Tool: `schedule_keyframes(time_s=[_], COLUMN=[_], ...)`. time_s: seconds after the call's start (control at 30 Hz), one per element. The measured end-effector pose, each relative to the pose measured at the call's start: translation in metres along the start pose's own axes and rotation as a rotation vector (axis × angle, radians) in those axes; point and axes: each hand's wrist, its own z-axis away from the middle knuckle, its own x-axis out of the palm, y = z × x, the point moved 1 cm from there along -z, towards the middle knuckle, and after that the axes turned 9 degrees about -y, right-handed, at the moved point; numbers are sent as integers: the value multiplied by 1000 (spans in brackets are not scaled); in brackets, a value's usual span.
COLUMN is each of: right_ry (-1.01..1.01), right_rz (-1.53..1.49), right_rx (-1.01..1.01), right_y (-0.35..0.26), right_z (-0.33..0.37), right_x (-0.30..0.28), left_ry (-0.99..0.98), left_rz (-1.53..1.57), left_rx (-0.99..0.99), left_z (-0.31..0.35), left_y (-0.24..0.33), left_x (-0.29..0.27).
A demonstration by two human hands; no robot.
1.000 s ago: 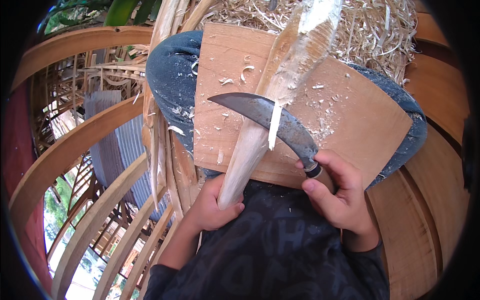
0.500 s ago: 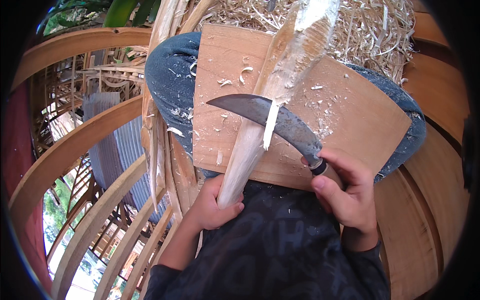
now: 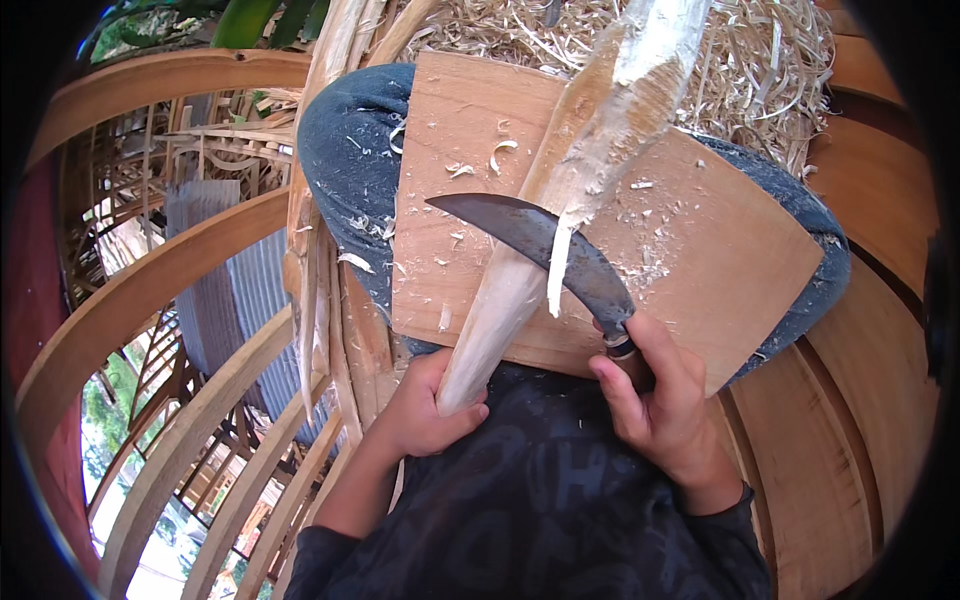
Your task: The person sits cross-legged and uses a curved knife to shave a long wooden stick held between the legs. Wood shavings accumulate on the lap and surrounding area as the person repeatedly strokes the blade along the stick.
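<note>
My left hand [image 3: 435, 408] is wrapped round the near, narrower end of a pale, partly shaved length of wood [image 3: 497, 305]. It slants up across a board [image 3: 700, 250] on my lap and widens toward its rough far end. In my right hand [image 3: 663, 400] is the handle of a knife with a curved, dark blade [image 3: 520, 230]. The blade lies across the wood, its tip pointing left. A thin wood sliver [image 3: 559, 270] hangs down over the blade, apparently still joined to the wood. Small curled shavings [image 3: 503, 153] are scattered on the board.
A heap of shavings [image 3: 765, 80] lies beyond my knees. Split wood lengths [image 3: 318, 250] stand along my left side, beside a curved slatted railing [image 3: 170, 260]. Wooden slats [image 3: 810, 450] run along my right. Denim-covered knees [image 3: 350, 150] show on both sides of the board.
The knife's handle end has come slightly left and nearer my body, with my right hand. The far end of the wood has shifted a little right. My left hand keeps its grip.
</note>
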Motion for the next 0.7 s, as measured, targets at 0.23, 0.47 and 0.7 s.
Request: schedule_keyframes(time_s=[0.23,0.47,0.7], right_ry=[-18,-80,-92], right_rz=[53,-113,-603], right_rx=[-12,58,337], right_y=[1,0,-9], right_z=[-3,-5,-7], right_x=[-1,-4,-17], left_ry=[-23,-27,4], left_rz=[-34,-22,-32], left_rx=[24,28,36], left_z=[1,0,0], left_y=[-3,-2,-3], left_x=[-2,-2,1])
